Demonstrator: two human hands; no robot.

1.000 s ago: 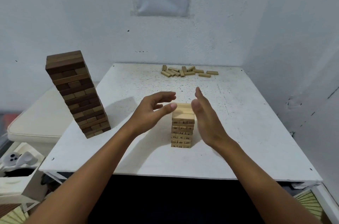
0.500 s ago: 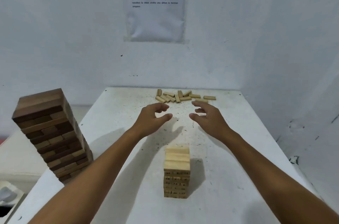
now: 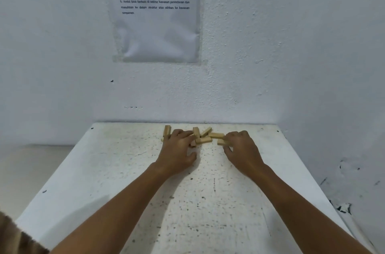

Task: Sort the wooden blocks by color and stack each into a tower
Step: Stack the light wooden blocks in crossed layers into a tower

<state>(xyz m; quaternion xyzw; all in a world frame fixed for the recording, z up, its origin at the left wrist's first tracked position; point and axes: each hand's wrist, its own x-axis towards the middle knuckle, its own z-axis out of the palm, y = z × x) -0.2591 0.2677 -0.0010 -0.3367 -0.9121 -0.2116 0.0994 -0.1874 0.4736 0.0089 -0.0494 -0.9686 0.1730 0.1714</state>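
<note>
Several loose light wooden blocks [image 3: 203, 140] lie in a small heap at the far edge of the white table [image 3: 116, 170], close to the wall. My left hand [image 3: 178, 149] lies palm-down on the heap's left side. Its fingers cover some blocks, its thumb is apart from them, and one block [image 3: 167, 130] shows beyond the fingertips. My right hand [image 3: 241, 147] is on the heap's right side, fingers curled down and pinching a light block [image 3: 220, 142] against the thumb. The light tower is out of view.
The brown top of the dark tower [image 3: 10, 235] shows at the bottom left corner. A printed sheet [image 3: 156, 12] hangs on the white wall behind the table. Another wall runs along the table's right edge.
Both hands left the light tower and reached forward to the loose blocks at the far edge. The view tilted up, so both towers dropped out of frame.
</note>
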